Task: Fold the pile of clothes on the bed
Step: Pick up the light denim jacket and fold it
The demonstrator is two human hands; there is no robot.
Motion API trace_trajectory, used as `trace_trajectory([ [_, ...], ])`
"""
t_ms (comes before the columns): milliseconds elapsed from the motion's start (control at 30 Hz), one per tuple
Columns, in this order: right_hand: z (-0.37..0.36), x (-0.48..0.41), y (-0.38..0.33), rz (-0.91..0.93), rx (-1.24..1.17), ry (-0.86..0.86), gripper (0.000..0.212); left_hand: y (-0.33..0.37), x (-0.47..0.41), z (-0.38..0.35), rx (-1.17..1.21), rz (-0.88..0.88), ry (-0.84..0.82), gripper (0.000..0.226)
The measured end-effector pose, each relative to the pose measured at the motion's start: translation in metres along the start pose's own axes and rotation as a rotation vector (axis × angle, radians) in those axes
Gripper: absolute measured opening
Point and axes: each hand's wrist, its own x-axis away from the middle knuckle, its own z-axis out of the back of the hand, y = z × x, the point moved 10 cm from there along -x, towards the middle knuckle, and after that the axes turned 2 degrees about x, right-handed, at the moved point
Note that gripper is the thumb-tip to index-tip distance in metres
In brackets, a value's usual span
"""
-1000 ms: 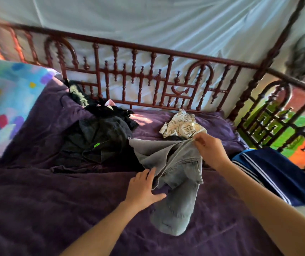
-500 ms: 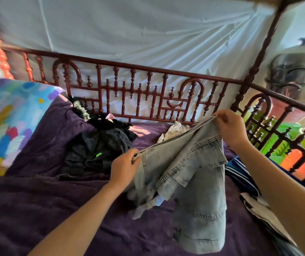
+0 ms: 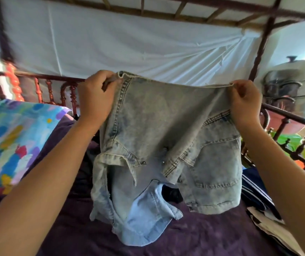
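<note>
1. Pale, acid-washed denim fills the middle of the view. The denim garment [image 3: 166,126] hangs in the air above the purple-covered bed [image 3: 212,235], strung by its top edge between two raised hands.
2. The left hand [image 3: 96,97] has its fingers curled over the left corner of that edge. The right hand [image 3: 245,104] pinches the right corner between thumb and fingers. Each grip is clenched on the cloth, and neither hand is free.
3. The held edge runs side to side, almost level, with the left corner slightly higher. The rest of the garment drops straight down from the two grips towards the bed, so its weight lies below the hands and between them.
4. The crumpled, paler lower part reaches the purple cover and seems to rest on it. The wide-angle view makes actual contact hard to confirm.
5. Both forearms reach forward and up, roughly mirrored. Neither hand is plainly nearer to the garment's middle.
6. Laying the piece flat would probably call for lowering both hands together onto the cover directly beneath.
7. A navy striped garment [image 3: 255,189] lies just beside the denim on the right, and dark clothes [image 3: 173,194] show through the gap behind it.
</note>
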Motion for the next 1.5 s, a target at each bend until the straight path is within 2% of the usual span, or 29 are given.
trace_trajectory([
  [100,-0.001,0.003,0.003,-0.01,0.003,0.02,0.014,-0.015,0.005,-0.01,0.047,0.091,-0.057,0.017],
  [200,-0.018,0.021,0.049,-0.113,0.111,-0.039,0.017,-0.044,0.042,-0.05,0.004,0.219,-0.267,0.017],
  [333,-0.052,0.088,0.162,-0.371,0.316,-0.228,0.02,-0.092,0.131,-0.101,-0.077,0.387,-0.524,0.018],
  [467,-0.082,0.181,0.235,-0.557,0.534,-0.538,0.026,-0.121,0.217,-0.135,-0.112,0.526,-0.718,0.015],
  [533,-0.102,0.225,0.236,-0.505,0.556,-0.687,0.029,-0.124,0.248,-0.148,-0.105,0.556,-0.795,0.012],
  [667,-0.146,0.314,0.192,-0.284,0.443,-0.959,0.026,-0.116,0.28,-0.173,-0.08,0.571,-0.911,0.006],
  [767,-0.175,0.37,0.168,-0.155,0.429,-1.121,0.039,-0.114,0.279,-0.185,-0.106,0.566,-0.926,0.01],
  [933,-0.201,0.394,0.15,0.139,0.606,-1.1,0.052,-0.107,0.272,-0.203,-0.122,0.552,-0.974,0.013],
  [1000,-0.205,0.387,0.152,0.21,0.639,-1.032,0.05,-0.107,0.271,-0.207,-0.122,0.571,-0.964,0.013],
  [1067,-0.206,0.376,0.146,0.3,0.631,-0.969,0.034,-0.107,0.271,-0.209,-0.118,0.591,-0.955,0.013],
  [1133,-0.206,0.364,0.141,0.359,0.591,-0.894,0.007,-0.109,0.273,-0.211,-0.085,0.612,-0.959,0.012],
  [1267,-0.202,0.331,0.143,0.224,0.533,-0.849,0.024,-0.121,0.289,-0.2,0.024,0.728,-1.038,0.025],
  [1400,-0.193,0.28,0.16,-0.07,0.541,-0.813,0.018,-0.153,0.32,-0.156,-0.032,0.864,-0.98,0.028],
  [1500,-0.19,0.25,0.165,-0.222,0.465,-0.803,0.018,-0.16,0.352,-0.125,-0.08,0.885,-0.965,0.069],
])
